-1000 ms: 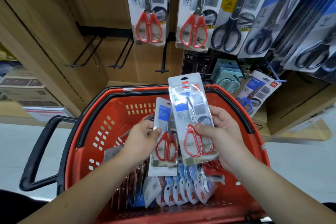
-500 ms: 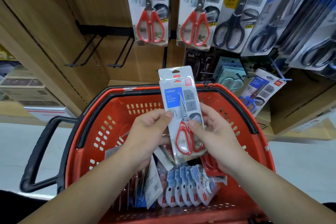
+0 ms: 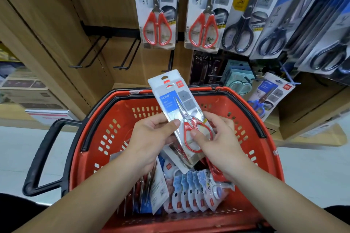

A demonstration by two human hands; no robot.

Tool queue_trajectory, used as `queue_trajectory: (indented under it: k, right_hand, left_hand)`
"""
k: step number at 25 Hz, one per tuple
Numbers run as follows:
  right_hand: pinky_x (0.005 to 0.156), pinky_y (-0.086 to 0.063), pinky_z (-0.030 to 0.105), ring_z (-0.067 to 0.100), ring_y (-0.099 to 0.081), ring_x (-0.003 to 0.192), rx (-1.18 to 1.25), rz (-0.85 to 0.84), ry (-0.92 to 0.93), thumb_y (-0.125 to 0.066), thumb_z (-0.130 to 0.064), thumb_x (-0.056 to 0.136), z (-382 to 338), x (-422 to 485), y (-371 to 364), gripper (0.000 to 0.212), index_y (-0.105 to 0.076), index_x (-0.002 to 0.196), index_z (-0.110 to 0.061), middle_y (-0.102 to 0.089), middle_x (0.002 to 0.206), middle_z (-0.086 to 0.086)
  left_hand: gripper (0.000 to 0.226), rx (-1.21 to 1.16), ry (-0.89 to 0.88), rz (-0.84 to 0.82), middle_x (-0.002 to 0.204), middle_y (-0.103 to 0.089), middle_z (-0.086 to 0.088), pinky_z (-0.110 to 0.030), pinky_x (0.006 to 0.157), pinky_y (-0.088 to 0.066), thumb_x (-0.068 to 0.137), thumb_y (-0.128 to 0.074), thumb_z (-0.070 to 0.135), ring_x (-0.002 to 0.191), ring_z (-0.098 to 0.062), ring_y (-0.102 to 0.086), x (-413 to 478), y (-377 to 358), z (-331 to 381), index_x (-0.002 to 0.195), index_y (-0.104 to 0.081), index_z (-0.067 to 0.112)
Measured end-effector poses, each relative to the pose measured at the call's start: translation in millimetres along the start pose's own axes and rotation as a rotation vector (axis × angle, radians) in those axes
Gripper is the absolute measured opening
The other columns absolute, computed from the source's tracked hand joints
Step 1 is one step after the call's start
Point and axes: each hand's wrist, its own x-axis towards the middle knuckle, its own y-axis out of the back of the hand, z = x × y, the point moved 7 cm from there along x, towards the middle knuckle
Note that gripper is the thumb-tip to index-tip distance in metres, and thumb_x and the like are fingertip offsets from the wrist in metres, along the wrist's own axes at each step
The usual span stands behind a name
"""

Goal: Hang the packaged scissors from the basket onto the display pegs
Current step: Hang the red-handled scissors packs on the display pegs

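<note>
Two glossy stacked scissor packs, pinched by left hand and right hand mid-frame, could slide apart and fall.

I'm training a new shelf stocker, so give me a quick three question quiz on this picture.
1. True or false: the pack held by the left hand and right hand already hangs on a peg.
2. The held scissors' handles are: A black, B red, C blue.
3. Fill in: the empty pegs are to the ____ of the hung red scissors.
Key: 1 false, it is held over the basket. 2 B. 3 left.
</note>
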Motion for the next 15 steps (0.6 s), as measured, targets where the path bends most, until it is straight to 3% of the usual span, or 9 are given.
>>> queue_trajectory:
  k: [3,5,9,11,13,15]
  right_hand:
    - [0.112,-0.045,0.033,0.006,-0.049,0.128,-0.109,0.086,0.136,-0.084,-0.026,0.087,-15,-7,7,0.039,-0.065,0.116,-0.043,-0.045,0.130,-0.016]
    - [0.109,-0.048,0.039,0.006,-0.055,0.121,-0.039,0.098,0.069,-0.088,-0.027,0.082,-15,-6,9,0.042,-0.060,0.111,-0.041,-0.057,0.122,-0.017]
    - [0.109,-0.045,0.033,0.012,-0.052,0.124,-0.140,0.062,0.111,-0.087,-0.023,0.083,-22,-6,9,0.070,-0.051,0.142,-0.035,-0.053,0.122,-0.013]
    - [0.106,-0.040,0.024,0.011,-0.050,0.125,-0.229,0.002,0.126,-0.083,-0.024,0.088,-24,-8,8,0.072,-0.049,0.151,-0.026,-0.049,0.126,-0.009]
    - [0.105,-0.037,0.016,0.008,-0.049,0.124,-0.274,-0.067,0.110,-0.081,-0.024,0.089,-20,-7,11,0.068,-0.051,0.150,-0.023,-0.048,0.127,-0.006]
    - [0.102,-0.036,0.009,0.002,-0.049,0.120,-0.280,-0.134,0.116,-0.082,-0.022,0.087,-19,-7,13,0.058,-0.060,0.141,-0.028,-0.047,0.124,-0.008]
  left_hand:
    - [0.020,-0.016,0.033,0.012,0.110,-0.080,-0.013,-0.047,0.091,-0.062,0.099,-0.067,0.001,0.103,-0.034,-0.078,0,0,-2,0.117,-0.074,0.003]
    - [0.021,-0.020,0.038,-0.003,0.112,-0.080,-0.011,-0.041,0.085,-0.064,0.100,-0.065,0.001,0.103,-0.031,-0.078,-1,-1,0,0.120,-0.071,0.006]
    - [0.023,-0.077,0.080,-0.022,0.115,-0.079,-0.012,-0.041,0.083,-0.065,0.102,-0.063,0.001,0.103,-0.029,-0.078,-7,-3,1,0.122,-0.068,0.010]
    - [0.021,-0.093,0.116,-0.009,0.116,-0.079,-0.015,-0.047,0.087,-0.063,0.107,-0.058,0.017,0.102,-0.032,-0.078,-9,0,3,0.125,-0.068,0.012]
    - [0.045,-0.101,0.184,-0.046,0.115,-0.078,-0.019,-0.051,0.089,-0.062,0.110,-0.044,0.051,0.102,-0.038,-0.078,-11,2,6,0.129,-0.066,0.017]
    - [0.064,-0.104,0.217,-0.081,0.115,-0.078,-0.020,-0.053,0.086,-0.063,0.105,-0.029,0.069,0.101,-0.042,-0.077,-14,3,10,0.132,-0.064,0.022]
